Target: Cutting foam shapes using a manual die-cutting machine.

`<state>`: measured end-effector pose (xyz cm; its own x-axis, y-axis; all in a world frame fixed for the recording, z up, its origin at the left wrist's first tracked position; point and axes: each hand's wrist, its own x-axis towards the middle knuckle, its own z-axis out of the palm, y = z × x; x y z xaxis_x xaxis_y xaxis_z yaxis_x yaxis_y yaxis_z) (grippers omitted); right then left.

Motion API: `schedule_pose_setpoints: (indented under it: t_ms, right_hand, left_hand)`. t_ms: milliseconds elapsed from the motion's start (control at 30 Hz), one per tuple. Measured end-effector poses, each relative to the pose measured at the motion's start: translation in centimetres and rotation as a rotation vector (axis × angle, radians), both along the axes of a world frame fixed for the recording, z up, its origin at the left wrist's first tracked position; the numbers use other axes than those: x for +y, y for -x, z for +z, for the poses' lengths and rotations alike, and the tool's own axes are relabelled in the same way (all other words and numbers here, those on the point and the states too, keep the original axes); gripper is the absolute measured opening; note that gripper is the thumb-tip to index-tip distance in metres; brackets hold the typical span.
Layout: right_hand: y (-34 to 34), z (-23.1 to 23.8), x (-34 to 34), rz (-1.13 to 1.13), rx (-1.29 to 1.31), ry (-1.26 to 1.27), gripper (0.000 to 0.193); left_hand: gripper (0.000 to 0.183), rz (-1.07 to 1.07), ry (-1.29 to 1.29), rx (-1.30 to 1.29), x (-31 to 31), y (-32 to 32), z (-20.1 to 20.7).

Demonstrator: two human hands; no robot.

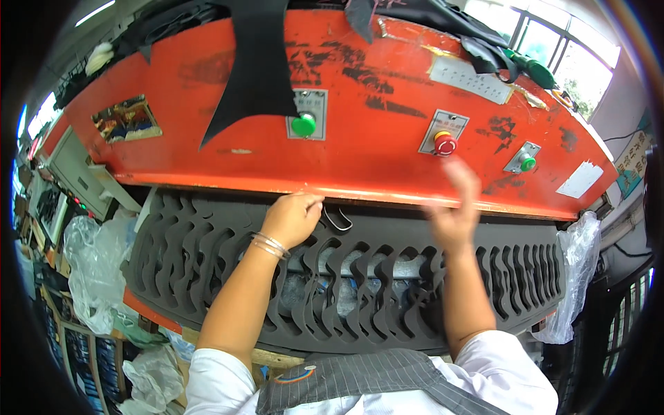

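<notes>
My left hand is closed at the front edge of the red machine head, just above a dark grey foam sheet. Whatever its fingers may hold is hidden. A thin curved metal strip, bent like a hook, lies beside those fingers on the sheet. Rows of wavy slots have been cut out of the foam, and bits of clear plastic show through the middle ones. My right hand is blurred by motion, with fingers apart and nothing visible in them. Its raised fingers are just below a red push button.
The red machine head spans the far side, carrying a green button and a smaller green one. Black material drapes over its front. Clear plastic bags hang at left and right. A grey cabinet stands far left.
</notes>
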<state>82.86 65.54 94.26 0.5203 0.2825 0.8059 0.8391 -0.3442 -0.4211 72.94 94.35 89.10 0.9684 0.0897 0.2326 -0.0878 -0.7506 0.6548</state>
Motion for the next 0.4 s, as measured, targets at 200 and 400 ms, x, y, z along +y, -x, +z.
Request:
schedule_pose_setpoints:
  t_ms: [200,400]
  right_hand:
    - [-9.2,8.0,-11.1,-0.74,-0.204,-0.331,0.048]
    - [-8.5,6.6,-11.9,-0.834,-0.248,-0.212,0.059]
  left_hand:
    - [0.017,0.227,-0.127,-0.717,-1.9,-2.1,10.9]
    - [0.023,0.162,-0.107,-0.364,-1.0,1.2,10.7]
